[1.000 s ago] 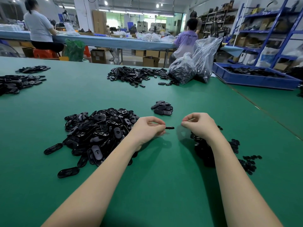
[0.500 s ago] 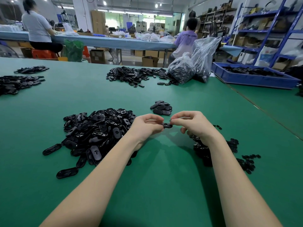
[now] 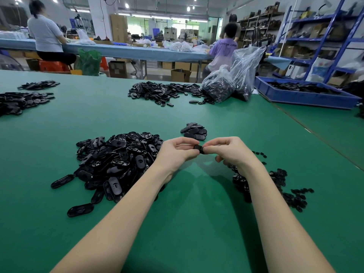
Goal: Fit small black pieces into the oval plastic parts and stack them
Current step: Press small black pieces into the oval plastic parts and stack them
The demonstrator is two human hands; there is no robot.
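My left hand (image 3: 176,151) and my right hand (image 3: 229,150) meet above the green table, both pinching one black oval plastic part (image 3: 199,149) between their fingertips. Most of that part is hidden by my fingers, and any small piece in it cannot be made out. A big heap of oval parts (image 3: 116,162) lies left of my left hand. Small black pieces (image 3: 275,186) are scattered under and right of my right forearm. A short stack of oval parts (image 3: 194,131) sits just beyond my hands.
Further piles of black parts lie at the far centre (image 3: 163,92) and far left (image 3: 17,101). Two clear plastic bags (image 3: 232,81) and a blue tray (image 3: 305,94) stand at the back right. People work at a table behind.
My hands have come together: a second ago they were apart, with the left hand alone holding the oval part. Now both pinch it, slightly higher over the table.
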